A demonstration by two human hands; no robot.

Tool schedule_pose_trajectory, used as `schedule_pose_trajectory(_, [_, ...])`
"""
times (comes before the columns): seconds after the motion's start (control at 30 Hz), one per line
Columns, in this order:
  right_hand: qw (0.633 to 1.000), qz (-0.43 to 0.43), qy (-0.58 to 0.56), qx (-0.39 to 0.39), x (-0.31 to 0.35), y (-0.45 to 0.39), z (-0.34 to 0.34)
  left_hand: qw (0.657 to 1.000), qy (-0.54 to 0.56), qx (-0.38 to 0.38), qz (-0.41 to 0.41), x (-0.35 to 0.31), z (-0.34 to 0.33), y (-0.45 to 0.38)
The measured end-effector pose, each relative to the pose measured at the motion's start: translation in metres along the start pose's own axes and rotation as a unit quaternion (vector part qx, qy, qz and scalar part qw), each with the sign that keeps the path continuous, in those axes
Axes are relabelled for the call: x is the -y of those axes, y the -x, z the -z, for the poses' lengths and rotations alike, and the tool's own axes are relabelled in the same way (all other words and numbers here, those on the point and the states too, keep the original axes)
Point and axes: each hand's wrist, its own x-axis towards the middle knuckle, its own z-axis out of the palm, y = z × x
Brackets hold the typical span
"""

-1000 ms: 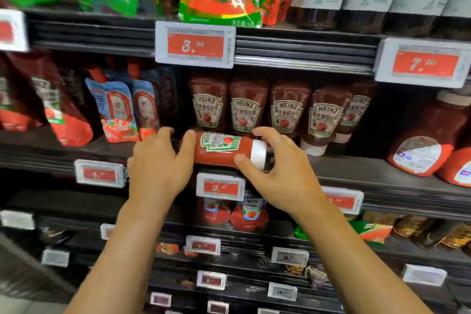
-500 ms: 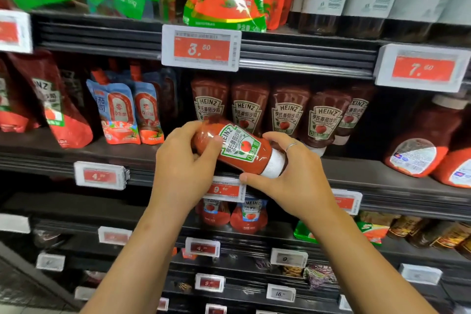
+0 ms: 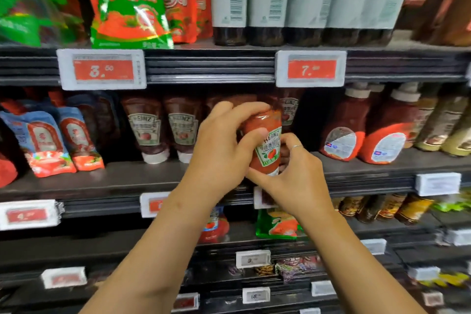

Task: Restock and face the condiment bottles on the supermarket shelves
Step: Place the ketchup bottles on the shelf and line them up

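A red Heinz ketchup bottle (image 3: 267,145) stands nearly upright, cap down, in front of the middle shelf (image 3: 122,178). My left hand (image 3: 224,150) grips its upper body, with the thumb across the label. My right hand (image 3: 290,173) holds it low down from the right, fingers curled around the cap end. Behind it on the shelf stands a row of the same Heinz bottles (image 3: 145,130), cap down, two plainly visible to the left and one (image 3: 289,109) partly hidden behind the held bottle.
Blue-and-red sauce pouches (image 3: 51,140) lean at the shelf's left. Large red ketchup bottles (image 3: 382,137) stand to the right. Green-red pouches (image 3: 132,2) and dark bottles (image 3: 254,0) fill the shelf above. Price tags (image 3: 102,69) line the shelf edges. Lower shelves hold more jars and packets.
The bottle has swung from lying sideways to nearly upright with its cap down. Both hands have risen and moved right toward the Heinz row. The view has shifted closer and rightward.
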Motion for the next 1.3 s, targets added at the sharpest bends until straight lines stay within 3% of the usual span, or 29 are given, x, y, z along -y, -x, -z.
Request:
schedule_pose_trajectory(0.2, [0.999, -0.017, 0.004, -0.026, -0.020, -0.003, 0.017, 0.998, -0.054, 0.030, -0.025, -0.008, -0.042, -0.021])
schedule_pose_trajectory(0.43, [0.998, 0.009, -0.027, -0.056, -0.029, -0.008, 0.029, 0.995, -0.088, 0.012, -0.053, -0.011, -0.055, -0.027])
schedule_pose_trajectory(0.57, [0.995, -0.026, 0.004, -0.095, -0.045, -0.017, 0.031, 0.975, -0.207, -0.057, -0.061, 0.000, -0.038, -0.032])
schedule_pose_trajectory(0.77, [0.989, -0.067, 0.058, -0.121, -0.056, -0.033, 0.024, 0.958, -0.286, -0.007, 0.002, 0.018, -0.036, -0.042])
schedule_pose_trajectory(0.9, [0.982, -0.081, 0.123, -0.115, -0.053, -0.045, 0.020, 0.926, -0.372, -0.012, -0.059, 0.030, -0.036, -0.045])
schedule_pose_trajectory(1.1, [0.972, -0.121, 0.178, -0.095, -0.050, -0.059, 0.015, 0.921, -0.383, -0.036, -0.059, 0.038, -0.045, -0.046])
schedule_pose_trajectory(1.3, [0.974, -0.099, 0.175, -0.101, -0.050, -0.064, 0.003, 0.916, -0.389, -0.061, -0.078, 0.042, -0.051, -0.048])
